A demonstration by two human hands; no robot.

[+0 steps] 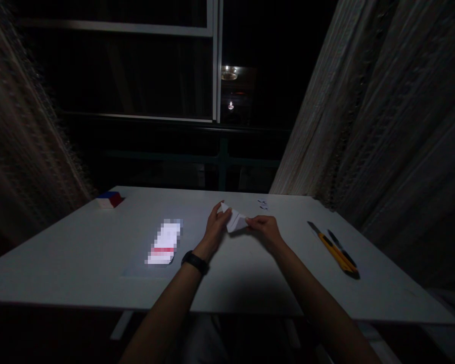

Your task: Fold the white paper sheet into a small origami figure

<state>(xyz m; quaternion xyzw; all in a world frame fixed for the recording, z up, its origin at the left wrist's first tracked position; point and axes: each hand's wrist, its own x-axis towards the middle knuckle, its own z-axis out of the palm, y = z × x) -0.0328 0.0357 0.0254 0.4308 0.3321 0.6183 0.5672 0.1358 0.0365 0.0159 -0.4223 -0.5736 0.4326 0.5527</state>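
Between my two hands is a small piece of folded white paper (235, 221), held above the white table (250, 283). My left hand (215, 222) grips its left side, thumb on top, with a dark watch on that wrist. The fingers of my right hand (264, 226) pinch the paper's right corner. A crease line runs across the paper's face. To the left of my hands lies a lit phone (165, 242), its screen blurred out.
On the right lie a yellow utility knife (335, 252) and a dark pen (342, 247). A blue, red and white block (109, 199) sits at the far left corner. Small dark marks (263, 205) show near the back edge. Curtains (318, 96) flank the dark window.
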